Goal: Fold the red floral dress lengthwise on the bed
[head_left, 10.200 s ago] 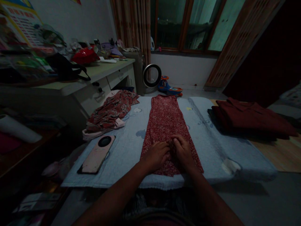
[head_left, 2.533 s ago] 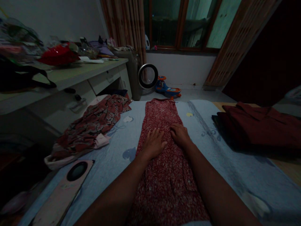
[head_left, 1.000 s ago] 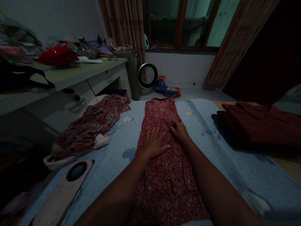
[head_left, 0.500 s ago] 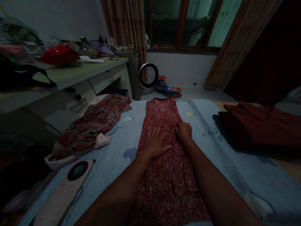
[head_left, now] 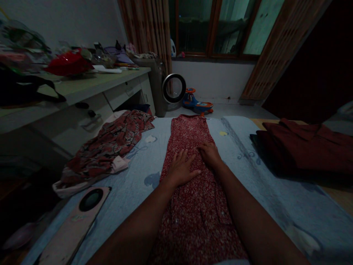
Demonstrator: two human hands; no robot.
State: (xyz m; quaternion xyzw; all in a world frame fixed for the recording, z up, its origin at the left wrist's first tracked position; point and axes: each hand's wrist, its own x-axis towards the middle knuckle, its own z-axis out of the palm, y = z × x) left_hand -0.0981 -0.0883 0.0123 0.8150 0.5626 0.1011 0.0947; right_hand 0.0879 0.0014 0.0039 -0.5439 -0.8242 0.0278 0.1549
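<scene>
A long red speckled garment [head_left: 190, 136] lies flat along the middle of a pale blue sheet [head_left: 242, 154]. My left hand [head_left: 180, 168] rests palm down on its middle, fingers spread. My right hand [head_left: 210, 154] lies just to the right, flat on the cloth with the fingers together, close to the left hand's fingertips. Both forearms stretch over the near half of the garment. Neither hand holds anything.
A crumpled red patterned garment [head_left: 107, 147] lies at the sheet's left. A pink phone [head_left: 73, 224] lies at the near left. Folded dark red clothes [head_left: 306, 149] sit at the right. A cluttered desk [head_left: 82, 88] stands left; a round fan [head_left: 173, 88] and toy car [head_left: 198, 105] are beyond.
Over ten seconds both hands moved from the garment's near end up to its middle. In the last half second my right hand slid left from the right edge and flattened.
</scene>
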